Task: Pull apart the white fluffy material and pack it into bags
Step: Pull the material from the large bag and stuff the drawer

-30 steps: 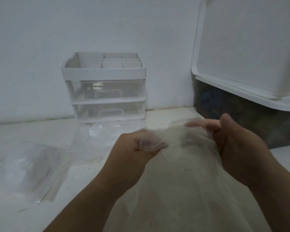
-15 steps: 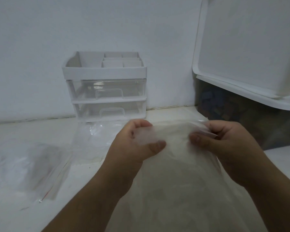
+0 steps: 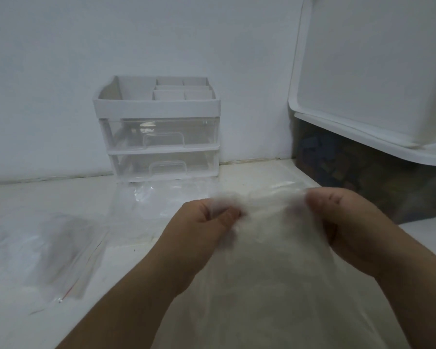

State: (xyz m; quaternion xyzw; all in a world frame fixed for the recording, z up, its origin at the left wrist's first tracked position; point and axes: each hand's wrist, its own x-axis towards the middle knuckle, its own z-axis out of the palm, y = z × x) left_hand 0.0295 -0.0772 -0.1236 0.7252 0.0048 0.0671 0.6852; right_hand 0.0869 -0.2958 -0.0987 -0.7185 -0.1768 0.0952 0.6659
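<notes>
Head cam: left hand (image 3: 202,227) and right hand (image 3: 347,222) each pinch the top edge of the white fluffy material (image 3: 275,260).
Material held above tabletop (image 3: 23,323); clear bags (image 3: 48,248) flat at left; dark bin (image 3: 350,172) contents unclear.

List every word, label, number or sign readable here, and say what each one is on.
None: no text can be read in this view.
The drawer organiser, the clear bags, the white lid and the white fluffy material show no print.
The coloured shapes inside the dark bin are too blurred to tell whether any bear text.
</notes>
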